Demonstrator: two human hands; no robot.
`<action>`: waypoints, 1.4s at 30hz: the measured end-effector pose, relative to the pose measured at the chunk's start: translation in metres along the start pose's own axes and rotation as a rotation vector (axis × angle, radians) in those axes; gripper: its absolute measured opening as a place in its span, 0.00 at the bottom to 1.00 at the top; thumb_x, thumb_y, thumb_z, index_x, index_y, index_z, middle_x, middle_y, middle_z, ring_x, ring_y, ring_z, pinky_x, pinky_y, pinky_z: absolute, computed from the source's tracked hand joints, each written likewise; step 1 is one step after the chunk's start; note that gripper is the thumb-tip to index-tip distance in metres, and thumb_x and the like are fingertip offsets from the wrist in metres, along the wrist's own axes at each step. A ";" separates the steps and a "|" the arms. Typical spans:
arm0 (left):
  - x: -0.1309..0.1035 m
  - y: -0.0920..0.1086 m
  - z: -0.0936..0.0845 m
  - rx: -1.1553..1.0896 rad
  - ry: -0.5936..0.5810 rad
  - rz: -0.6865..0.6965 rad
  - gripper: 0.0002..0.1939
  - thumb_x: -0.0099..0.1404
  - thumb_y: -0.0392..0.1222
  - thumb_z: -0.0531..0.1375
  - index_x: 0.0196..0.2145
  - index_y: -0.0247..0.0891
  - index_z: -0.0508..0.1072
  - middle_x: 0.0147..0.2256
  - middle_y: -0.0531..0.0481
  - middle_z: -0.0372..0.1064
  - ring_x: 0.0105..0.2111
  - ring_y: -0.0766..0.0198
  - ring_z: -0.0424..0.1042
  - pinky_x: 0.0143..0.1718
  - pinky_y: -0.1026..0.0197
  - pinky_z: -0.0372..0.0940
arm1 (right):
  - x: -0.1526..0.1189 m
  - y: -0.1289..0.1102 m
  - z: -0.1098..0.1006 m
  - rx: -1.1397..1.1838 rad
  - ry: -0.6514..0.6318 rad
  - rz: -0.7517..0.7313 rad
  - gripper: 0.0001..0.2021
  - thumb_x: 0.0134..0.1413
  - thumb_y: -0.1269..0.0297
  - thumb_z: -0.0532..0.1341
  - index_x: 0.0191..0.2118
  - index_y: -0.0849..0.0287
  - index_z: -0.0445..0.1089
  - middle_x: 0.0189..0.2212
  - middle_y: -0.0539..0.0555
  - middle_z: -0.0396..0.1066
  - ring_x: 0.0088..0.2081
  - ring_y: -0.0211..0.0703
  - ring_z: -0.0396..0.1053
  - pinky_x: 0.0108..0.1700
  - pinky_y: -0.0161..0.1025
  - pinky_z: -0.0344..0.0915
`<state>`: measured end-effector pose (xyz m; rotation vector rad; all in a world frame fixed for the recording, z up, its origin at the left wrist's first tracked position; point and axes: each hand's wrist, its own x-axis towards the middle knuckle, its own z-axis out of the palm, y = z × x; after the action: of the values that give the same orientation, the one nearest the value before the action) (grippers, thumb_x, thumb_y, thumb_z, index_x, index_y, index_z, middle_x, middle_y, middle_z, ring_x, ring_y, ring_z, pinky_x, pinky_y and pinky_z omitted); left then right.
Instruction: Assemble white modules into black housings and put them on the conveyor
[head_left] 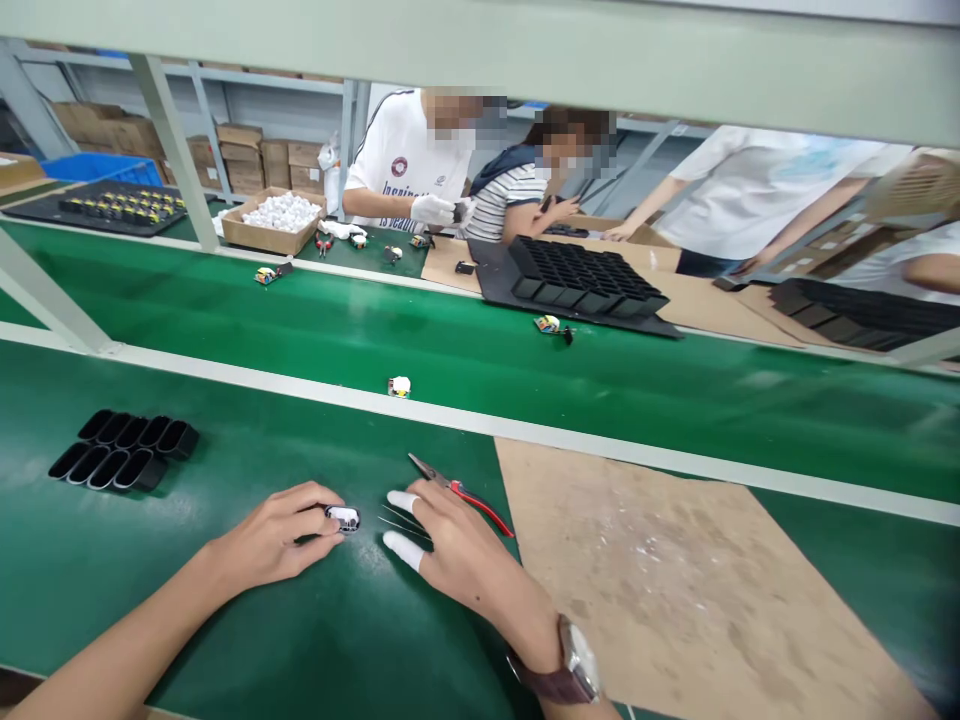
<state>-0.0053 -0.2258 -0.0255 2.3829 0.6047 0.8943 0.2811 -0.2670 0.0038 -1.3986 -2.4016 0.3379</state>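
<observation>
Head view, left hand (281, 530): grip closed, pinching a small black case (345, 518) with white inside, over the desk (337, 630).
Right hand (457, 540): covered fingertips apart, thin prongs (405, 529) between them; whether gripped, cannot tell.
Pliers (457, 488): just beyond that hand.
Black cups (124, 450): two rows, far left.

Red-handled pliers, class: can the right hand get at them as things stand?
Probably yes: the pliers lie beside the right hand with nothing visible between, though thin prongs it seems to hold might need setting down.
</observation>
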 end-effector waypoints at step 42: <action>0.282 -0.061 0.129 0.186 0.064 -0.141 0.20 0.67 0.53 0.63 0.51 0.39 0.78 0.44 0.39 0.82 0.43 0.47 0.80 0.49 0.46 0.75 | -0.007 -0.009 0.028 -0.346 0.153 -0.056 0.07 0.66 0.66 0.64 0.40 0.65 0.74 0.38 0.60 0.71 0.43 0.53 0.71 0.35 0.43 0.72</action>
<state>0.2633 -0.0603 -0.0149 2.4450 0.9046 0.8891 0.2660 -0.2785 -0.0191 -1.4311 -2.4451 -0.2027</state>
